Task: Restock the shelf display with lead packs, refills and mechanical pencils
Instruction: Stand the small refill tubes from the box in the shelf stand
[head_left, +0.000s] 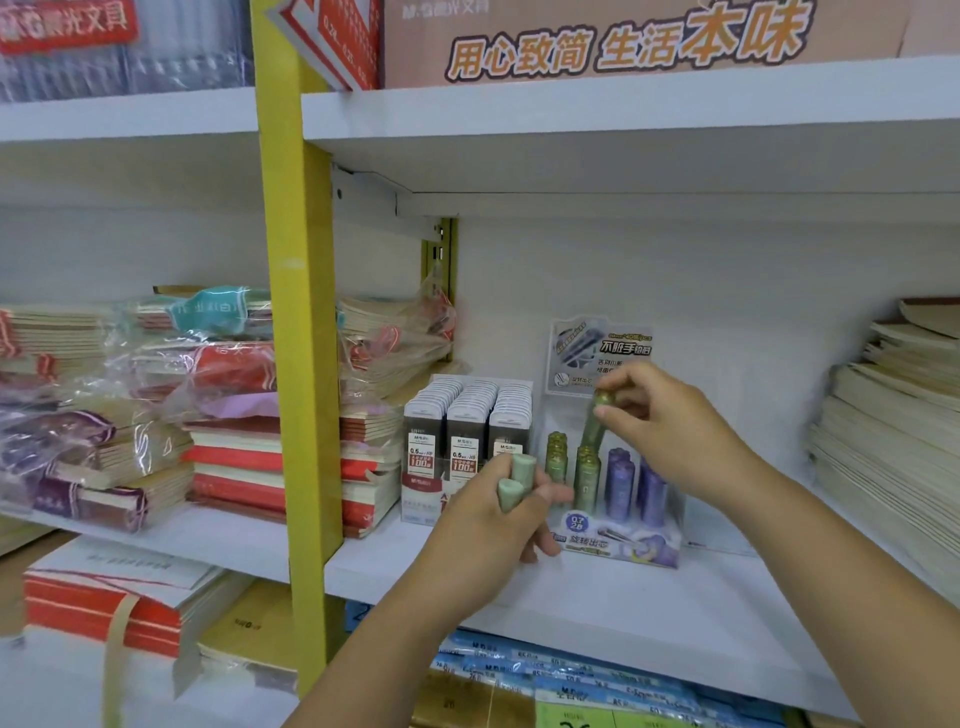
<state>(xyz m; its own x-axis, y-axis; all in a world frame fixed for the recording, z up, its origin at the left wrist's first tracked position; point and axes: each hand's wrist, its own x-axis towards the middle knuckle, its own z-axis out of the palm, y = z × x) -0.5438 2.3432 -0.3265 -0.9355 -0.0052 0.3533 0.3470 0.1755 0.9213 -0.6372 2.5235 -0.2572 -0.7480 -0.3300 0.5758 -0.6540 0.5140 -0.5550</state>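
Observation:
A clear display stand (621, 543) on the white shelf (649, 603) holds green lead tubes (557, 457) on its left and purple tubes (636, 486) on its right. My right hand (670, 431) pinches one green tube (597, 421) by its top, just above the stand's green rows. My left hand (493, 525) grips two pale green tubes (517, 480) in front of the stand's left side. Left of the stand is a box of grey 0.5 HB lead packs (467, 441), partly hidden by my left hand.
Stacks of wrapped notebooks (156, 410) fill the shelf left of a yellow upright post (296, 312). Piled exercise books (893, 431) lean at the right end. An upper shelf board (623, 135) hangs overhead. Blue packets (571, 670) lie on the level below.

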